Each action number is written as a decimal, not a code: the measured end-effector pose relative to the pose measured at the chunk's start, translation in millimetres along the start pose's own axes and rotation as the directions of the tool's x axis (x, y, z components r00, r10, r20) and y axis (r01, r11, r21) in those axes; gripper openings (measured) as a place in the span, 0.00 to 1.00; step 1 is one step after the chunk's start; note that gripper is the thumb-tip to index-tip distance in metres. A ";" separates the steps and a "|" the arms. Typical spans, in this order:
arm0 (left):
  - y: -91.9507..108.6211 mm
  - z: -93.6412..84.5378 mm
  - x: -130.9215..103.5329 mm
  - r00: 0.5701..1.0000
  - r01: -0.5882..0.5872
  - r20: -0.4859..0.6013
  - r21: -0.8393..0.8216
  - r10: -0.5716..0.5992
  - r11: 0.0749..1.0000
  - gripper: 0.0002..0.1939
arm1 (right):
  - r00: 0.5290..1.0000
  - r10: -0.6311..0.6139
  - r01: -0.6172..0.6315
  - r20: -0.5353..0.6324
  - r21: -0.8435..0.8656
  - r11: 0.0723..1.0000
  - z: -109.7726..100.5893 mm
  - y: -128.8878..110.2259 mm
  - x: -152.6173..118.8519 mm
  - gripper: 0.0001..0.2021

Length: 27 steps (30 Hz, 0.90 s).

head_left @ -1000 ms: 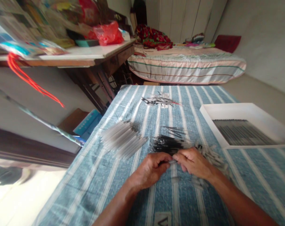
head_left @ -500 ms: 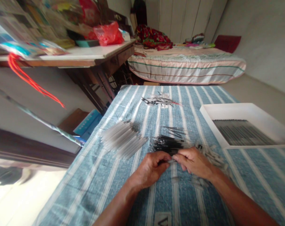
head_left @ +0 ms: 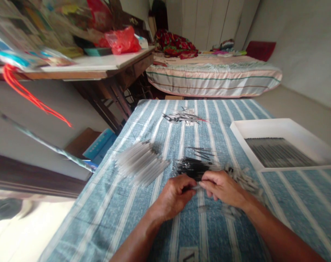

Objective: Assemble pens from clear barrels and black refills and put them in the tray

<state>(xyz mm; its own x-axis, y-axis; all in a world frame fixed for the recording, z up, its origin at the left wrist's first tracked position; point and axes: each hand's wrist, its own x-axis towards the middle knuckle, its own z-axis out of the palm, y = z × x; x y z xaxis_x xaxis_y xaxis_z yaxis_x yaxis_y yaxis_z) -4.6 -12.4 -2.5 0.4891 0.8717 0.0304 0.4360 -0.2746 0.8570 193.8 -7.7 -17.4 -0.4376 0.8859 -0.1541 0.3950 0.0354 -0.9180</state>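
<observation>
My left hand and my right hand meet low over the table, fingertips almost touching. Both are closed in a pinch around a small pale tube-like piece, which the fingers mostly hide. Just beyond them lies a dense pile of thin black sticks that look like pen refills, with a few loose ones farther off. Beside and under my right hand are scattered short pale grey pieces, some like small caps. To the left rests a stack of long translucent grey-white tubes, like pen barrels.
A white tray at the right holds a row of dark slender sticks. Mixed thin parts lie at the far end of the striped tablecloth. A cluttered desk stands at the left, a bed behind.
The whole view has shifted slightly to the left. My hands stay pinched together in nearly the same place, with only a small change at the fingertips.
</observation>
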 end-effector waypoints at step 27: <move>-5.7 -11.8 4.7 0.884 0.176 -0.422 -0.103 -0.203 0.979 0.08 | 0.991 -0.100 0.022 -0.083 -0.650 0.760 -5.7 4.7 4.8 0.09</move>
<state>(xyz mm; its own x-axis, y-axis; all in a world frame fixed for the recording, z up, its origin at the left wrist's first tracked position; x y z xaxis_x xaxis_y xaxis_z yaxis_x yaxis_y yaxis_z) -13.7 -1.9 -1.1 0.0248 0.9973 0.0695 0.4353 -0.0734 0.8973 198.1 -0.6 -20.3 -0.4063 0.9132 -0.0304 0.8152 0.3472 -0.4636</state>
